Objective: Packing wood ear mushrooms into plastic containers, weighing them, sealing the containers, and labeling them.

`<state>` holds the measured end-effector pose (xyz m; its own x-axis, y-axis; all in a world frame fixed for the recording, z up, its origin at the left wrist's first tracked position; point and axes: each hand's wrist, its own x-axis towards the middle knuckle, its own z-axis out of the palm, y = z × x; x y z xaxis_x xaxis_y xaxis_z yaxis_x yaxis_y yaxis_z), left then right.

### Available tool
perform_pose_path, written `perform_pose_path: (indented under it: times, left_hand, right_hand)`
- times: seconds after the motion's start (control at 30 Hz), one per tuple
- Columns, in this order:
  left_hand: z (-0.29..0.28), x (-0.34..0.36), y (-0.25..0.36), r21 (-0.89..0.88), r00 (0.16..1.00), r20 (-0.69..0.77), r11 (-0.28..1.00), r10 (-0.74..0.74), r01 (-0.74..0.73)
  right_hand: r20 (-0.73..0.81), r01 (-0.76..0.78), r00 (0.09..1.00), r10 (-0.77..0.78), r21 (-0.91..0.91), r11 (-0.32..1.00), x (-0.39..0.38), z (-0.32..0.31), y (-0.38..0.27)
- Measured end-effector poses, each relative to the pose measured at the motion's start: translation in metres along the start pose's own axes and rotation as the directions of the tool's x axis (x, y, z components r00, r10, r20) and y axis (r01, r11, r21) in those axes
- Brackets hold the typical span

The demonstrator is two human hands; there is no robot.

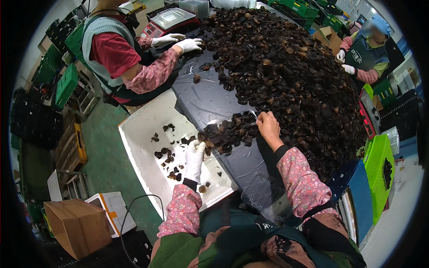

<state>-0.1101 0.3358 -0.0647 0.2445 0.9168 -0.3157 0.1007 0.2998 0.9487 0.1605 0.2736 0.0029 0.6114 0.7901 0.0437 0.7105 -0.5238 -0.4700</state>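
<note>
A big heap of dark brown wood ear mushrooms (286, 62) covers the table, and a smaller strip of them (232, 131) runs toward a white foam box (143, 145). My left hand (194, 163), in a white glove, is over the box's table-side edge, its fingers closed at a brownish wood ear mushroom (207, 144). My bare right hand (269, 128) pinches a thin silvery tool (254, 115) at the heap's near edge; its exact kind is too small to tell. Several small mushroom scraps (168, 154) lie in the box.
Across to the left, a person's gloved hands (187, 45) touch the heap, beside a red scale (172, 22). Another person (368, 49) works at the far right. A bright green basket (379, 172) stands at right; a cardboard box (78, 225) sits at lower left.
</note>
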Motion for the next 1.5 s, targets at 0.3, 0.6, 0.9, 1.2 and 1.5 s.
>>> perform_pose_path:
  times: [0.3,0.6,0.9,1.2,1.5]
  left_hand:
    - [-0.001,-0.009,0.044,0.002,0.991,0.009,0.991,0.134,-0.134]
    - [0.068,-0.069,0.127,-0.077,0.915,0.334,0.974,0.226,-0.213]
    - [0.278,-0.208,0.144,-0.101,0.487,0.849,0.967,0.207,-0.234]
    - [0.478,-0.32,0.091,0.053,0.275,0.954,0.838,0.117,-0.543]
    - [0.482,-0.325,0.081,0.159,0.279,0.944,0.497,0.176,-0.853]
  right_hand:
    - [-0.062,-0.06,0.996,0.067,0.11,0.992,-0.031,-0.04,0.005]
    - [-0.049,-0.215,0.952,0.303,0.597,0.773,-0.145,-0.152,0.061]
    - [-0.273,-0.247,0.737,0.618,0.743,0.622,-0.342,-0.308,0.189]
    - [-0.448,-0.317,0.511,0.734,0.695,0.645,-0.446,-0.372,0.34]
    - [-0.435,-0.546,0.547,0.715,0.462,0.699,-0.454,-0.354,0.37]
